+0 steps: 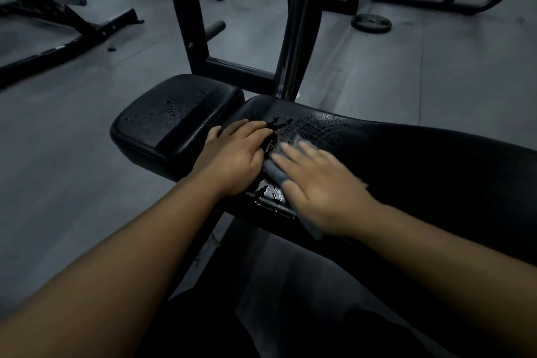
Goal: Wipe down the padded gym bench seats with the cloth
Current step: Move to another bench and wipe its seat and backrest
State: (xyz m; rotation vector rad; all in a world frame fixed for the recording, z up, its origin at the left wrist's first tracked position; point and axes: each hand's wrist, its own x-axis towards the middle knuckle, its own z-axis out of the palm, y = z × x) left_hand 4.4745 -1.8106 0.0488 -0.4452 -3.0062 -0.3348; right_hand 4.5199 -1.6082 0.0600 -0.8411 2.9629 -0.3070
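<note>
On the long bench pad (406,154), the right hand (316,183) is pressing the grey cloth (273,173) flat, fingers straight and motion-blurred. Just beside it, the left hand (235,157) is resting relaxed on the wet padding, grasping nothing. Droplets (170,109) are sitting on the short seat pad (139,131).

Your right hand (319,183) is motion-blurred and covers most of the cloth (273,171). The long pad (421,160) runs off the right edge, far end unseen.

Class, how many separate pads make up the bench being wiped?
2: a small seat pad on the left, dotted with droplets; a long pad on the right, under the cloth. Others could lie off-frame.
</note>
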